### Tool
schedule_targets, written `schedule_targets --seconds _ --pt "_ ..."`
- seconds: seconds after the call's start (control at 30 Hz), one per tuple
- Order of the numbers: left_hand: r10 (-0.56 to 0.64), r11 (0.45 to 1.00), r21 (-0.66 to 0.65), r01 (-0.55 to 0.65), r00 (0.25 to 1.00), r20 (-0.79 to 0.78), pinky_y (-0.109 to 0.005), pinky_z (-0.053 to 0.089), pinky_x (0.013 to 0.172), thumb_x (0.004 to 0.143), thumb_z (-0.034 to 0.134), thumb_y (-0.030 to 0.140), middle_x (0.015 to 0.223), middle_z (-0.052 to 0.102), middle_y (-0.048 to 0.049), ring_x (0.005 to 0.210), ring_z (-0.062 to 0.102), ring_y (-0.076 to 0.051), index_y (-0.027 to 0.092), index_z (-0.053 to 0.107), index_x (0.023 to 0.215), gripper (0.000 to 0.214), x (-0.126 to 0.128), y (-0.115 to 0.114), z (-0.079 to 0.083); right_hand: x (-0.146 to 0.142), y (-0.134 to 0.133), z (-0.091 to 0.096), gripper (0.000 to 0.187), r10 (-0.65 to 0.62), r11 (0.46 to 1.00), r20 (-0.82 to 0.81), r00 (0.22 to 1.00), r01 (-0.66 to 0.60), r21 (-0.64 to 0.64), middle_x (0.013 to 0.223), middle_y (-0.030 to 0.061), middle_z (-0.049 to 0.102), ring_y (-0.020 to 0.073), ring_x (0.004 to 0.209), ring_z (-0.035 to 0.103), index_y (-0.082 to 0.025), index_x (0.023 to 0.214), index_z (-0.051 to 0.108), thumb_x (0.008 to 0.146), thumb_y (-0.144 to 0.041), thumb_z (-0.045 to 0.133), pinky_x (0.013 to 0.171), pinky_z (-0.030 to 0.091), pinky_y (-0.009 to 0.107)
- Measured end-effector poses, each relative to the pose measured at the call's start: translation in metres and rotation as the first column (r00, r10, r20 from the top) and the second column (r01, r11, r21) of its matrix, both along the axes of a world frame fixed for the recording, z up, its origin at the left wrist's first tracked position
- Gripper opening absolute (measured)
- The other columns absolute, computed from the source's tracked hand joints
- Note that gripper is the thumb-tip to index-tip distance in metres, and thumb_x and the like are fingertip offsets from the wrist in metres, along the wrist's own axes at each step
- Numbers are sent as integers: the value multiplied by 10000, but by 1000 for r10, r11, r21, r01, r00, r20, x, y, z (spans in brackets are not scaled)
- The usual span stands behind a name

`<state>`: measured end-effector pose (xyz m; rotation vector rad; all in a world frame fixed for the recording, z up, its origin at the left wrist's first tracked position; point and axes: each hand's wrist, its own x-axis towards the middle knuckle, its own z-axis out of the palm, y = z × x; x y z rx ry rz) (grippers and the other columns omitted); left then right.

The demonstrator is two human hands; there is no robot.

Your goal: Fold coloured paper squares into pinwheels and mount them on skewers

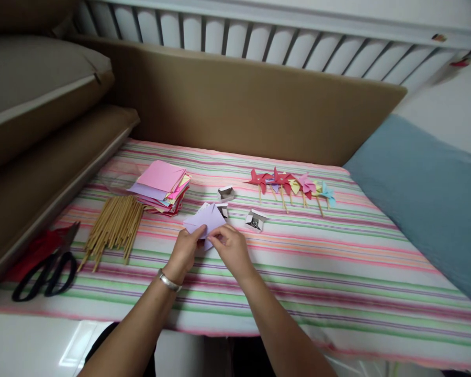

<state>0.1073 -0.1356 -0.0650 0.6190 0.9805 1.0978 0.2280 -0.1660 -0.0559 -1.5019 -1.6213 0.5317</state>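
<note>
Both of my hands pinch a lilac paper square [205, 218] just above the striped cloth [337, 262]. My left hand [184, 252], with a silver bracelet on the wrist, grips the paper's near left edge. My right hand [231, 249] holds its near right part, fingers closed on a fold. A stack of coloured paper squares [163, 186] lies to the left behind my hands. Beside the stack rests a bundle of wooden sticks [113, 226]. A row of finished paper pinwheels [290, 186] lies to the right at the back.
Black-handled scissors [47, 269] lie at the cloth's left edge on something red. Two small open white boxes [255, 220] [225, 193] sit near the lilac paper. A brown padded wall [239, 99] bounds the back, brown cushions the left, a blue pillow [424, 193] the right.
</note>
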Motion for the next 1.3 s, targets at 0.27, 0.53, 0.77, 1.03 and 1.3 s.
schedule_targets --seconds 0.27,0.53,0.77,1.03,1.3 --pt "-88 995 -32 93 988 125 -267 490 619 627 751 272 706 703 -35 629 628 -151 127 689 789 226 3 -3 0 5 4 -2 90 -69 996 -95 993 64 -54 717 2 642 150 687 595 -217 730 673 758 -210 587 626 453 256" --pt "-147 989 47 142 982 117 -278 491 709 606 762 233 832 720 -80 757 642 -182 116 702 859 286 5 -8 6 7 6 -7 81 -151 985 -125 981 138 -103 697 -7 646 145 634 586 -212 713 638 743 -254 576 609 471 259" --pt "-26 995 90 30 998 -48 -230 447 608 588 741 185 741 706 -36 650 600 -138 127 699 738 166 8 -7 -6 2 4 0 55 -190 980 30 981 192 -61 720 9 624 181 705 579 -218 676 608 727 -238 611 657 468 308" --pt "-88 991 90 102 984 -152 -268 456 668 559 703 146 746 721 -55 681 627 -185 128 726 787 229 4 -3 -4 16 12 -15 689 -178 984 -153 972 177 -18 1093 85 602 241 979 570 -223 1268 455 622 -198 694 851 465 405" --pt "-138 972 157 176 964 -228 -245 452 610 535 695 100 712 700 -14 615 595 -153 153 691 774 244 -1 1 -2 22 15 -12 677 -142 959 -616 775 -45 -278 1049 56 661 215 929 632 -203 1199 498 560 -144 714 755 521 327"
